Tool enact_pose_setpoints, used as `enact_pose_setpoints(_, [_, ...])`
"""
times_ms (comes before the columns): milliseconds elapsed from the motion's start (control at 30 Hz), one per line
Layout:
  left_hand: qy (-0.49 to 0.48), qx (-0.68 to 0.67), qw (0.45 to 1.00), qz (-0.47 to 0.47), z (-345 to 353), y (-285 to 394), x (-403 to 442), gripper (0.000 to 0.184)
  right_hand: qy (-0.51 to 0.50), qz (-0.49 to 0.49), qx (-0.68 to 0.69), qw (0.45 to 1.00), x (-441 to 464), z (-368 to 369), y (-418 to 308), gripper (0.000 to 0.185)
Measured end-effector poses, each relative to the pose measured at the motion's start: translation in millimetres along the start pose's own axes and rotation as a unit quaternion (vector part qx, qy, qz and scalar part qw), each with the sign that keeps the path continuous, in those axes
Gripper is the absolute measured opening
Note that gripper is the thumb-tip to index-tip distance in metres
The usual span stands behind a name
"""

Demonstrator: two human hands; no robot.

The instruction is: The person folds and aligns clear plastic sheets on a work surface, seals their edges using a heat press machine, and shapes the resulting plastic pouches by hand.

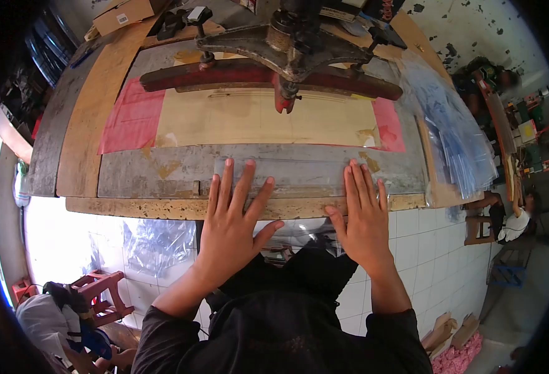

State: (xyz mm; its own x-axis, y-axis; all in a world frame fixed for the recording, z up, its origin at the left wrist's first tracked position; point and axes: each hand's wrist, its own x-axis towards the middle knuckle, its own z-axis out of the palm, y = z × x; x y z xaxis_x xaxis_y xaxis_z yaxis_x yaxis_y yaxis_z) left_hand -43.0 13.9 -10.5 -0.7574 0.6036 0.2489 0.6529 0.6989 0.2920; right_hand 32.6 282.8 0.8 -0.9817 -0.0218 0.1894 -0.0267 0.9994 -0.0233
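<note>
A clear plastic sheet (293, 169) lies on the grey metal plate (137, 171) near the front edge of the bench. My left hand (232, 218) rests flat on the sheet's left part, fingers spread and pointing forward. On the sheet's right end lies my right hand (365, 215), its fingers stretched out and the thumb apart. Beyond both hands, a cream-coloured panel (262, 118) with pink ends is on the plate. Above that panel stands a red press bar (212, 73) under a dark metal frame.
Stacked clear plastic pieces (452, 137) lie on the bench's right side. A cardboard box (122, 15) is at the back left. Loose plastic (159, 243) hangs or lies below the front edge. Other people (514, 224) sit at the far right and lower left.
</note>
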Motion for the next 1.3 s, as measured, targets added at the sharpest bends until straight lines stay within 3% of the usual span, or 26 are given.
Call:
enact_pose_setpoints(467, [-0.028,0.04,0.999,0.019,-3.6,0.1,1.3,0.09,0.004,-0.032,0.007,0.999,2.7,3.5,2.0,0.078])
enact_pose_setpoints(800, [-0.008,0.037,0.999,0.027,2.2,-2.6,-0.3,0.088,0.032,-0.024,0.027,0.999,-0.3,8.5,5.1,0.08])
enact_pose_setpoints(900, [0.013,0.044,0.999,0.023,3.9,-0.5,-1.7,0.085,0.059,-0.043,0.111,0.991,-2.2,1.7,24.3,0.069])
enact_pose_setpoints(967, [0.015,0.034,0.999,0.018,2.5,-0.1,-0.9,0.082,0.041,0.037,0.341,0.938,-6.9,-8.4,41.3,0.051])
enact_pose_setpoints(1000, [0.019,0.034,0.999,0.021,1.8,-0.5,-0.7,0.082,0.108,0.062,0.378,0.918,-8.2,-14.5,40.8,0.038])
enact_pose_setpoints(1033, [0.022,0.027,0.999,0.023,0.8,-1.3,-0.8,0.081,0.112,0.061,0.375,0.918,-11.5,-15.1,46.8,0.038])
enact_pose_setpoints(1100, [0.029,0.019,0.999,0.026,0.5,-0.8,-1.5,0.081,0.185,0.056,0.196,0.961,-22.3,-9.4,68.6,0.036])
enact_pose_setpoints(1300, [0.042,0.037,0.998,0.027,5.2,2.3,-3.8,0.08,0.17,0.06,0.233,0.956,-48.9,22.5,85.2,0.036])
